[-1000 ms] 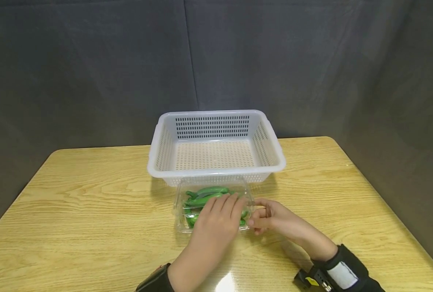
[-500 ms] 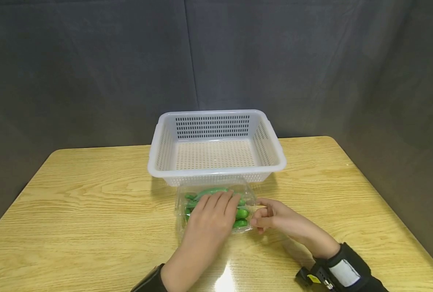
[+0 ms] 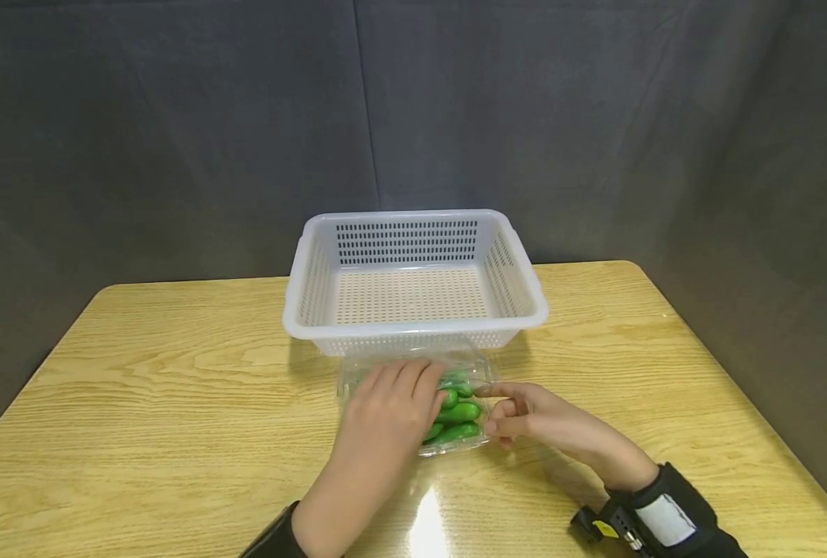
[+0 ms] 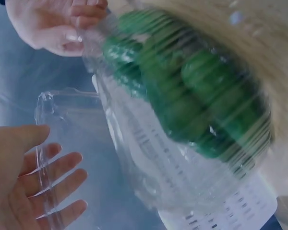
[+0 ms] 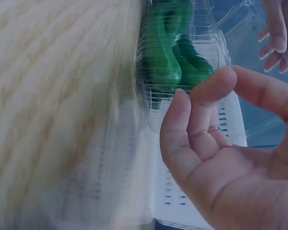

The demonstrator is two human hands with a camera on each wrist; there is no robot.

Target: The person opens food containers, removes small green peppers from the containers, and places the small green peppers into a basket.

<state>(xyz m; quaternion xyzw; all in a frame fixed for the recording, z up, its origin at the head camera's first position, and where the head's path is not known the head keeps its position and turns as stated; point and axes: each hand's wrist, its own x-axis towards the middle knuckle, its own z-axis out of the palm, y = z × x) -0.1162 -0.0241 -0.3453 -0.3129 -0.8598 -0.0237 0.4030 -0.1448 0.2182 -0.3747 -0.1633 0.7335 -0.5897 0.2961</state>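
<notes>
A clear plastic clamshell box holds several long green vegetables that look like chili peppers. Its transparent lid is lifted at the hinge. My left hand reaches over the box and holds the lid's edge, thumb on one face and fingers seen through the plastic on the other. At the box's right end, my right hand pinches the rim between thumb and curled fingers. From the head, my left hand covers the box's left part. In the right wrist view the vegetables lie behind the box's clear wall.
Directly behind the clamshell box stands a white perforated plastic basket with nothing inside. Both are on a wood-grain table. Dark grey cloth hangs behind the table and along its right side.
My left hand has moved left and slightly back toward the body with the lid, uncovering more green vegetables on the right. The box and my right hand have shifted slightly right.
</notes>
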